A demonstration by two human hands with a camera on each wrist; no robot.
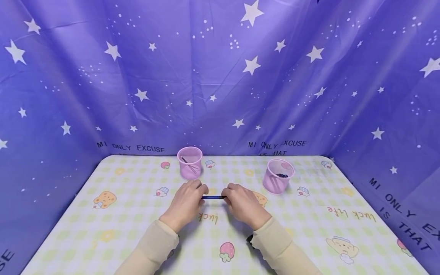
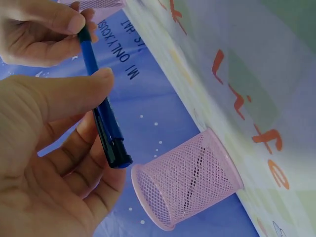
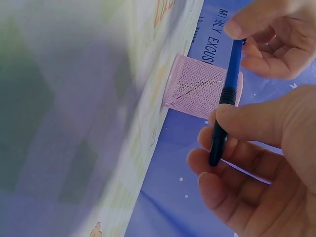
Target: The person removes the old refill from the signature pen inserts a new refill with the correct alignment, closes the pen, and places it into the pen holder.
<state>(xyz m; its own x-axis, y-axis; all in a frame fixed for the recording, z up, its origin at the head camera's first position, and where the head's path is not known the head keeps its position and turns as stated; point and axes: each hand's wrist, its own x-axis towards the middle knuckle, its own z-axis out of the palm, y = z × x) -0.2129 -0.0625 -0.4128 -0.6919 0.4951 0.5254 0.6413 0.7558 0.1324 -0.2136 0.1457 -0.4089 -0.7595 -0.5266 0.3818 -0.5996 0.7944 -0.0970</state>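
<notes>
And there you have it, your left hand (image 1: 185,202) and right hand (image 1: 245,203) each pinching an end of a blue pen (image 1: 212,197) between them, one pink cup (image 1: 188,174) just beyond your left, a second cup (image 1: 274,186) beyond your right.

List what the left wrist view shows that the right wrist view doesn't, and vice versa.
Left wrist only: the blunt black end of the blue pen, a second mesh cup cropped at the top, the readable word Life.
Right wrist only: the pen's tapered tip and ribbed section.
Both: the pen held in the left grip and right grip, a pink mesh cup, the lettered backdrop, patterned tablecloth.
</notes>
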